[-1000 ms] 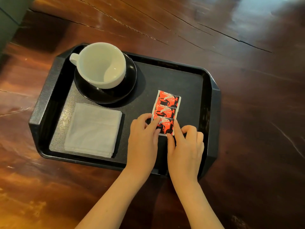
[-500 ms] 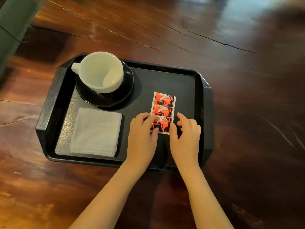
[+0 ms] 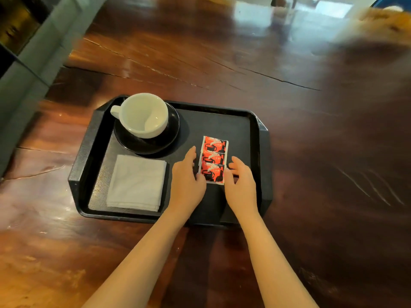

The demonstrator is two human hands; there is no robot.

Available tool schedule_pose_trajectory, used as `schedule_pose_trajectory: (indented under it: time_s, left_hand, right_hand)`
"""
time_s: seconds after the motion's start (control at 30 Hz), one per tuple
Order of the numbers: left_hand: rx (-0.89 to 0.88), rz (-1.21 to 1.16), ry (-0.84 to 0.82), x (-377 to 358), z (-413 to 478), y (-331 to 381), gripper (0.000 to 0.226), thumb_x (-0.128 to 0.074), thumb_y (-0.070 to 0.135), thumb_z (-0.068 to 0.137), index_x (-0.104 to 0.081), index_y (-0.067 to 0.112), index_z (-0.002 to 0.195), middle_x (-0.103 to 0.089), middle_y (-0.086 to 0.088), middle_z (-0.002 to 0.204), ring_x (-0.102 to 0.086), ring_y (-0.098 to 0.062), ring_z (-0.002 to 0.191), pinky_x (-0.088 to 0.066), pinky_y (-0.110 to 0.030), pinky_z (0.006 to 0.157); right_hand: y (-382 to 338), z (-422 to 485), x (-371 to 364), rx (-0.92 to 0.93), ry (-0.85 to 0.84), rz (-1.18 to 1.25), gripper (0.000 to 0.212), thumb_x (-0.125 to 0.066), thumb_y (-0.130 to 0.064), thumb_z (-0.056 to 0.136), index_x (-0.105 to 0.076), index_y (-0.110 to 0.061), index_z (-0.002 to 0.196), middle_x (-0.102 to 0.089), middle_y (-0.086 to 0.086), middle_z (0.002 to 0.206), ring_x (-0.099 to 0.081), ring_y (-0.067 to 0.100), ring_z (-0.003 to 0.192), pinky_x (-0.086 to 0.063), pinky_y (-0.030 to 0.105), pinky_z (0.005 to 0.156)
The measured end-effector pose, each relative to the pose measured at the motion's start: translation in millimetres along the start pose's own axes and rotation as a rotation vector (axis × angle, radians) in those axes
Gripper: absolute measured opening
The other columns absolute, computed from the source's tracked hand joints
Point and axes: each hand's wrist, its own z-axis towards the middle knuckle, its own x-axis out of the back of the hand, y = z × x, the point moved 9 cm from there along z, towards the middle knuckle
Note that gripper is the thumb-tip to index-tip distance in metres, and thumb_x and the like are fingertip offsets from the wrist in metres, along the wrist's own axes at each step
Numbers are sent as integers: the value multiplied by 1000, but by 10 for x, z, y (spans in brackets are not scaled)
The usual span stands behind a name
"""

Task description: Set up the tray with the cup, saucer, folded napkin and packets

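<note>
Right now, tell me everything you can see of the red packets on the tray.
The red packets lie flat on the black tray, right of centre, overlapped in a neat column of three. Each is red and black with a white swirl and pale sealed edges, and looks like glossy foil or plastic, unopened. The left hand touches the column's left edge and the right hand its right edge, near the bottom packet. They lie clear of the saucer and napkin.

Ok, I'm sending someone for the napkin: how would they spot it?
On the black tray, look in the near-left corner, in front of the white cup on its black saucer. The napkin is the flat white folded square, the only cloth there.
</note>
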Motion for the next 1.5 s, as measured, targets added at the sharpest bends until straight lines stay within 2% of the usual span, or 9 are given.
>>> schedule_pose_trajectory:
  time_s: [0.07, 0.17, 0.33, 0.43, 0.6, 0.9, 1.03, 1.13, 1.5]
  left_hand:
    - [62, -152, -39, -12, 73, 33, 65, -48, 4, 92, -21, 24, 147, -37, -3, 149, -36, -20, 135, -36, -34, 105]
    - [174, -384, -108, -114, 123, 36, 64, -37, 1, 94, -15, 27, 148, -29, 0, 154, -30, -22, 139, -34, -37, 107]
    - [184, -304, -112, -200, 147, 11, 61, -40, 7, 97, -13, 25, 149, -31, 1, 153, -34, -18, 138, -40, -30, 100]
    - [171, -226, -96, -208, 156, 8, 59, -41, 10, 97, -17, 24, 149, -27, 0, 154, -31, -19, 140, -38, -37, 107]
    - [153, -195, -85, -225, 82, 61, 59, -40, 7, 97, -18, 22, 149, -23, 1, 155, -27, -15, 139, -35, -23, 98]
    - [171, -221, -36, -200, 35, 58, 59, -43, 5, 95, -22, 23, 147, -30, -1, 153, -32, -17, 138, -36, -31, 104]
    - [181, -217, 64, -103, -100, -28, 60, -49, 1, 90, -32, 24, 143, -40, -2, 145, -43, -4, 117, -37, -9, 85]
    - [199, -199, 99, -107, -207, -82, 58, -51, -1, 88, -37, 23, 139, -46, -2, 139, -44, -1, 105, -35, -4, 67]
    - [241, -194, 131, -179, -270, -104, 54, -54, 1, 89, -40, 20, 137, -52, -2, 133, -45, -2, 108, -38, -4, 67]
  right_hand:
    - [13, 53, 22, -79, -5, 214, 44, -41, -21, 99, -34, -20, 142, -45, 1, 141, -44, 2, 116, -41, 5, 72]
    - [-25, 123, -8, -111, -31, 347, 44, -35, -21, 101, -30, -21, 144, -42, -1, 145, -42, 1, 116, -45, 17, 86]
    - [-48, 245, -139, -122, -70, 263, 43, -32, -26, 101, -29, -22, 144, -46, 3, 141, -52, 14, 121, -50, 40, 97]
    - [-62, 302, -175, -100, -80, 238, 39, -31, -28, 100, -37, -22, 139, -55, 4, 128, -60, 16, 110, -55, 39, 89]
    - [-60, 333, -198, -80, -87, 210, 38, -32, -32, 99, -42, -22, 134, -56, 5, 128, -59, 18, 111, -54, 43, 91]
    - [-47, 276, -138, -62, -67, 186, 40, -37, -26, 99, -37, -22, 139, -49, 4, 136, -54, 16, 118, -53, 39, 93]
    - [-29, 66, 71, 24, 71, 24, 42, -57, -18, 91, -46, -14, 131, -53, 3, 125, -50, 10, 111, -44, 14, 78]
    - [52, -51, 69, 13, 81, -43, 42, -66, -15, 84, -51, -14, 124, -58, 3, 113, -51, 13, 104, -42, 19, 77]
    - [65, 42, -3, 48, 76, -102, 31, -63, -12, 86, -56, -13, 117, -58, 4, 114, -53, 14, 105, -42, 13, 77]
